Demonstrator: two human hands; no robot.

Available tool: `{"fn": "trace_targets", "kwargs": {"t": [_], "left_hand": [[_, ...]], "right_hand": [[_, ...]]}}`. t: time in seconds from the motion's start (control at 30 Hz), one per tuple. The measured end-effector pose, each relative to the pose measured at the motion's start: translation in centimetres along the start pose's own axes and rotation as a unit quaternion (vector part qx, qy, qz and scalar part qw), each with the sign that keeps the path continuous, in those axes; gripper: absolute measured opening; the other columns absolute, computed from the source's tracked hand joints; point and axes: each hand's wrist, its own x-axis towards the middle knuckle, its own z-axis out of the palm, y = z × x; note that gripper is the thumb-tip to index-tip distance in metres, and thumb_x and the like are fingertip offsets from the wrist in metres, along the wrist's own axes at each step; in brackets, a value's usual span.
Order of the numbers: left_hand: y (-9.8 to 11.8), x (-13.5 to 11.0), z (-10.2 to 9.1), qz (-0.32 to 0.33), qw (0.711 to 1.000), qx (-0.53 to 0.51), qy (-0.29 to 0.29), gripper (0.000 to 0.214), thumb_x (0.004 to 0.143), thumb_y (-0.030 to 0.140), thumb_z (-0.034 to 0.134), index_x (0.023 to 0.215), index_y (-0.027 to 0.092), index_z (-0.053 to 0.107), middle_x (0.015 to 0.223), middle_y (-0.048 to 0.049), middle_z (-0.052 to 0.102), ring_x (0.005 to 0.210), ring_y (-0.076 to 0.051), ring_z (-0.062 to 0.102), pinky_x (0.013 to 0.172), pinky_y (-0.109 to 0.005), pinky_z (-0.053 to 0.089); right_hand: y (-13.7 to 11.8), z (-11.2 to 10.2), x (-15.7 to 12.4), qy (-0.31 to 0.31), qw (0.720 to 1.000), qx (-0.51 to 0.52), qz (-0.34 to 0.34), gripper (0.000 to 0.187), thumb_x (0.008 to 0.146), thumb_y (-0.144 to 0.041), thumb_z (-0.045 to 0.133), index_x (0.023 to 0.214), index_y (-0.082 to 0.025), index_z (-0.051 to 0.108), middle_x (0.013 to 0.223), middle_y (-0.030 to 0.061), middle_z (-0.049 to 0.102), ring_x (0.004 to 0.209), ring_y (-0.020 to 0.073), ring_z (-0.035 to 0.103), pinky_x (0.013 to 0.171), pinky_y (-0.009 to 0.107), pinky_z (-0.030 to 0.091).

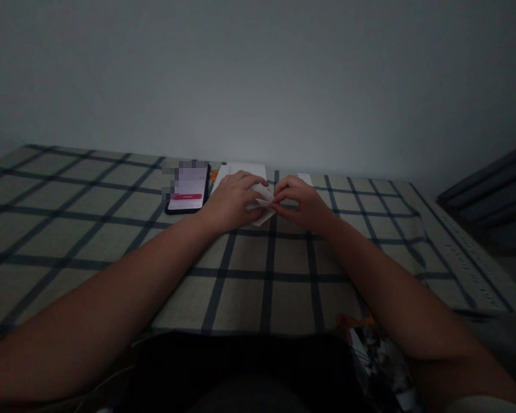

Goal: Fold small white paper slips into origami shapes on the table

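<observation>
My left hand (233,199) and my right hand (300,202) meet at the far middle of the table, fingers curled and pinching a small folded piece of white paper (264,207) between them. The paper rests low on the checked tablecloth (245,275). More white sheets (245,170) lie flat just behind my hands. A phone (188,188) with a lit screen lies immediately left of my left hand.
A plain wall stands right behind the table. A shiny crumpled wrapper with orange print (370,344) lies at the near edge under my right forearm. Dark furniture (490,195) is at the far right. The room is dim.
</observation>
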Motion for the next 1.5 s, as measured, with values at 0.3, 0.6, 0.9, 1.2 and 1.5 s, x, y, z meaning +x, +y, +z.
{"fn": "trace_targets", "kwargs": {"t": [0.3,0.6,0.9,1.2,1.5], "left_hand": [[0.65,-0.47,-0.19,-0.143,0.984,-0.102,0.02,0.058,0.077,0.041,0.07,0.13,0.026,0.053,0.092,-0.002,0.07,0.075,-0.018,0.064,0.064,-0.027,0.045],[0.2,-0.37,0.38,-0.11,0.987,-0.119,0.015,0.034,0.081,0.054,0.065,0.092,0.024,0.075,0.076,-0.0024,0.071,0.067,-0.016,0.062,0.062,-0.028,0.045],[0.76,-0.16,-0.27,-0.133,0.963,-0.223,0.069,0.039,0.085,0.052,0.061,0.097,0.017,0.075,0.087,-0.0057,0.074,0.077,-0.016,0.066,0.067,-0.026,0.05],[0.67,-0.17,-0.47,-0.144,0.947,-0.279,0.061,0.053,0.077,0.045,0.071,0.12,0.014,0.069,0.109,-0.0121,0.072,0.093,-0.022,0.066,0.081,-0.034,0.053],[0.29,-0.08,-0.12,-0.145,0.944,-0.286,0.079,0.035,0.081,0.034,0.065,0.109,0.015,0.073,0.105,-0.0091,0.073,0.086,-0.018,0.067,0.08,-0.03,0.053]], "right_hand": [[0.34,-0.49,-0.06,-0.006,0.997,0.026,0.068,0.012,0.087,-0.031,0.063,0.081,-0.02,0.064,0.08,0.0021,0.067,0.076,0.015,0.06,0.072,0.03,0.047],[0.72,0.26,-0.43,-0.03,0.985,0.097,0.14,0.017,0.086,-0.034,0.067,0.093,-0.019,0.069,0.084,0.0025,0.07,0.074,0.0121,0.062,0.067,0.026,0.049],[0.58,-0.26,-0.1,0.013,0.987,0.07,0.145,0.02,0.085,-0.037,0.066,0.083,-0.017,0.07,0.078,0.0028,0.07,0.068,0.0115,0.06,0.062,0.024,0.045],[0.85,-0.33,-0.14,0.043,0.969,0.109,0.218,0.029,0.081,-0.045,0.067,0.082,-0.016,0.069,0.077,0.0035,0.068,0.066,0.0118,0.056,0.061,0.024,0.043],[0.7,-0.52,-0.04,0.042,0.956,0.157,0.244,0.025,0.079,-0.039,0.067,0.081,-0.015,0.062,0.073,0.001,0.06,0.061,0.0098,0.05,0.056,0.023,0.038]]}}
